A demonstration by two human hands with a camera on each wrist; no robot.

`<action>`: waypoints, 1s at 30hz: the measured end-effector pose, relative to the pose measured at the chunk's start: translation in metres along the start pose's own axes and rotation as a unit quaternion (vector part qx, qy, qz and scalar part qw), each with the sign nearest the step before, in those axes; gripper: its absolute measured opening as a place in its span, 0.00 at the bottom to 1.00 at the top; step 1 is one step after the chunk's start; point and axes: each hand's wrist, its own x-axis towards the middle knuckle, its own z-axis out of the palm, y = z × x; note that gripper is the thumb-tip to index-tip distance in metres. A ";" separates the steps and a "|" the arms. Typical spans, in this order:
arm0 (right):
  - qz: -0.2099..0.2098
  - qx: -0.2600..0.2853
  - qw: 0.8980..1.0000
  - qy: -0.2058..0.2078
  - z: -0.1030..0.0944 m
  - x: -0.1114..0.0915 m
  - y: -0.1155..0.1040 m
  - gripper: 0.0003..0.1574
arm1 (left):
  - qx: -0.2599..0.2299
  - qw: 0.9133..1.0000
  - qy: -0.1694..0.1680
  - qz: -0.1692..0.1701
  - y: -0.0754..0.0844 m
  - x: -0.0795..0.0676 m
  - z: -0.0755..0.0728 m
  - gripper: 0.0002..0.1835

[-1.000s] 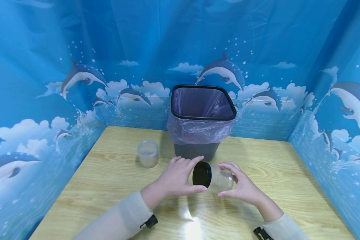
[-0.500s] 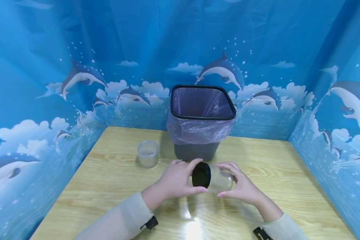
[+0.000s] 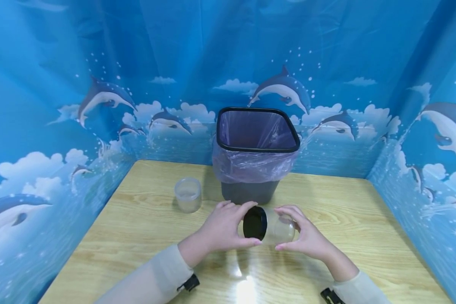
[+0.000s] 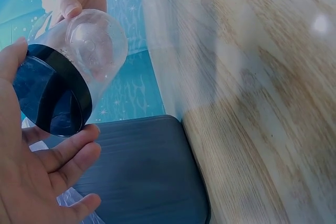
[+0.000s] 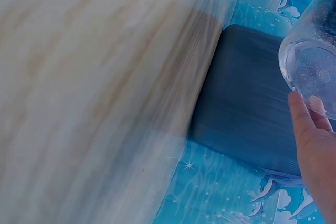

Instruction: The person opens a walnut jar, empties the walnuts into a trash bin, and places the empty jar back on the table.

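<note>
A clear plastic jar (image 3: pixel 281 228) lies sideways in the air over the table, its black lid (image 3: pixel 255 223) facing left. My left hand (image 3: pixel 224 228) grips the lid's edge between thumb and fingers. At the jar's base, my right hand (image 3: pixel 305 236) holds it with thumb and fingertips. The left wrist view shows the lid (image 4: pixel 52 90) on the jar and small specks inside the clear wall (image 4: pixel 97 40). In the right wrist view the round base of the jar (image 5: pixel 315 66) rests against the right fingers.
Behind the hands stands a dark bin (image 3: pixel 247 192) with a black rim and a pale purple liner (image 3: pixel 251 166). A clear plastic cup (image 3: pixel 188 196) is on the wooden table (image 3: pixel 137 219), left of the bin. A blue dolphin-print curtain (image 3: pixel 175 50) surrounds the table's back and sides.
Both hands keep their hold on the jar and lid, almost still. The lid's face has tilted slightly. The bin and cup stay in place.
</note>
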 end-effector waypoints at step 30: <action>0.010 -0.021 1.000 0.014 -0.004 -0.005 0.029 0.56 | 0.010 0.998 0.033 0.048 -0.002 0.005 0.002 0.53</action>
